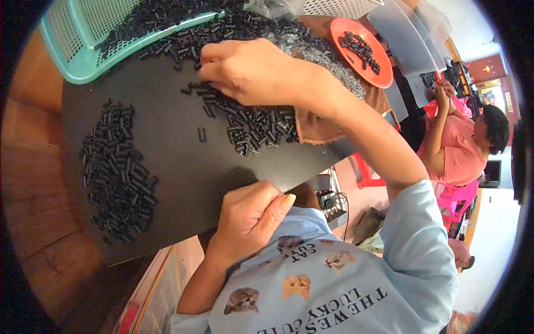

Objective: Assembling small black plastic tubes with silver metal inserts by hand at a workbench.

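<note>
My right hand (pixel 239 72) is closed over a heap of small black cylindrical plastic parts (pixel 258 125), its fingertips bent down among them. Whatever those fingers pinch is hidden by the hand. Close to the front table edge, my left hand (pixel 250 217) makes a fist with the thumb laid across the fingers; its contents, if any, are out of sight. One loose black part (pixel 201 134) lies apart between the heaps. On the table's left side spreads a second pile of black parts (pixel 117 172).
A teal mesh basket (pixel 83 76) tips black parts onto the dark table (pixel 183 183). Small clear pieces (pixel 345 75) lie beside a brown cloth (pixel 314 127). An orange plate (pixel 385 64) holds more black parts near a clear bin (pixel 397 42). Another person (pixel 459 147) sits at the right.
</note>
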### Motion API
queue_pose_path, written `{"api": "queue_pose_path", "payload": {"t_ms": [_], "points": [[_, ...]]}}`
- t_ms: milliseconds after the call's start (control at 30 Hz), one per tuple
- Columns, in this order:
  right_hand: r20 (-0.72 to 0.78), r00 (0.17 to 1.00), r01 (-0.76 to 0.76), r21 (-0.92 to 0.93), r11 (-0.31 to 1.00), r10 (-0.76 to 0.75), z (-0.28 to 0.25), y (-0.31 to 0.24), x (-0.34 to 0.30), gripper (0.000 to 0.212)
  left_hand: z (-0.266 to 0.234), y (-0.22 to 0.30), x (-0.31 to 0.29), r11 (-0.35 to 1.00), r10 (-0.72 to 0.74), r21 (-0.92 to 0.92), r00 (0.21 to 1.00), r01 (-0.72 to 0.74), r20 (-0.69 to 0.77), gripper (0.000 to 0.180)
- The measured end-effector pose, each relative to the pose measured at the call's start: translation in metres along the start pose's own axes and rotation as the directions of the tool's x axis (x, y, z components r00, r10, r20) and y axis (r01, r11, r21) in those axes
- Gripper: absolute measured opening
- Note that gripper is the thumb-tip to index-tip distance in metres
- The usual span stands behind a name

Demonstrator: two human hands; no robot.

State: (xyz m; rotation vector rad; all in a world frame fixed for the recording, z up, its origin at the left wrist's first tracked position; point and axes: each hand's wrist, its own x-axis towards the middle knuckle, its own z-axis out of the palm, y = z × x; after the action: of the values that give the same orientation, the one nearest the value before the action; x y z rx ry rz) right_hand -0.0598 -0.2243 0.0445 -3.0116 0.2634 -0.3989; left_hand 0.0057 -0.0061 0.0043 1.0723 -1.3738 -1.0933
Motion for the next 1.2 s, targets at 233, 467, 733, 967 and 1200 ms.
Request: {"api": "queue_pose_path", "payload": {"t_ms": [233, 467, 733, 967, 1200], "points": [[0.03, 0.998, 0.058, -0.039, 0.998, -0.057, 0.0, -0.003, 0.001, 0.018, 0.002, -0.001, 0.001, 0.999, 0.025, -0.029, 0.999, -0.026, -0.022, 0.024], [0.043, 0.996, 0.075, 0.129, 0.989, -0.081, -0.007, -0.041, -0.011, 0.017, 0.001, 0.001, 0.001, 1.0, 0.007, -0.008, 1.0, -0.007, -0.009, 0.024], [0.067, 0.992, 0.097, 0.138, 0.986, -0.107, 0.008, -0.049, -0.014, 0.014, 0.0, 0.003, 0.0, 1.0, 0.009, 0.018, 1.0, -0.009, -0.016, 0.026], [-0.06, 0.998, 0.013, 0.342, 0.94, 0.007, -0.007, -0.055, -0.035, 0.013, 0.001, 0.004, -0.012, 0.93, -0.143, -0.367, 0.95, 0.033, -0.277, 0.017], [-0.164, 0.985, 0.056, 0.566, 0.823, 0.046, -0.02, -0.065, -0.051, 0.016, -0.015, 0.003, 0.0, 0.825, -0.254, -0.564, 0.876, -0.024, -0.41, 0.022]]}}
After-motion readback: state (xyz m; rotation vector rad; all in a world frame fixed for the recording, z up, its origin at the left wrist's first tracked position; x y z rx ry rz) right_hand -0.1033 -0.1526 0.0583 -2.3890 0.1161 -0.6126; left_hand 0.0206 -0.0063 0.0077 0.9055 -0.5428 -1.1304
